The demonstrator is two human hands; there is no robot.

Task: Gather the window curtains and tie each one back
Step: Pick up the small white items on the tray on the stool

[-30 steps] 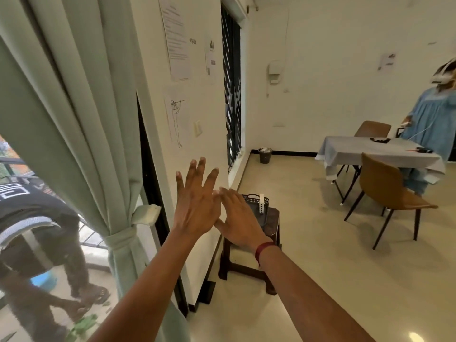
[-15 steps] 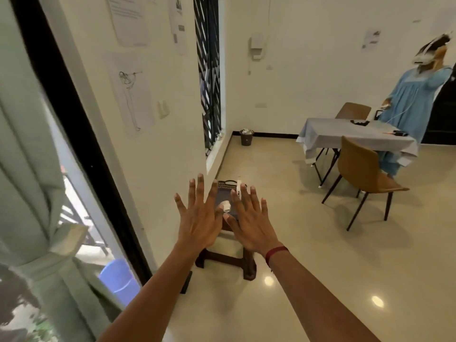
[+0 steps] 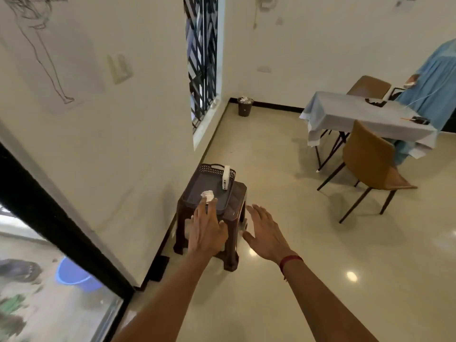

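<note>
No window curtains show anywhere in this view, so how many are gathered and tied cannot be read from here, nor what the fabric looks like. The tall window with a black metal grille (image 3: 201,53) ahead on the wall shows no cloth over the part that is visible, and the glass pane in a thick black frame (image 3: 49,218) at the lower left shows none either. Both hands are empty. The left hand (image 3: 206,230) reaches forward with straight fingers held close together over the near edge of a dark perforated plastic tray (image 3: 214,169), its fingertips just beside a small white roll (image 3: 207,195) at the tray's near edge; whether they touch it cannot be told. The right hand (image 3: 265,230), a red thread (image 3: 290,259) at its wrist, is spread open over the floor just off the right edge of the dark brown plastic stool (image 3: 238,193) that carries the tray. A white rectangular device (image 3: 225,177) leans against the tray's far rim. My guess is that the tying is paused or between windows, with attention on the stool rather than on any curtain. What is left of the work cannot be judged without fabric in sight.
</note>
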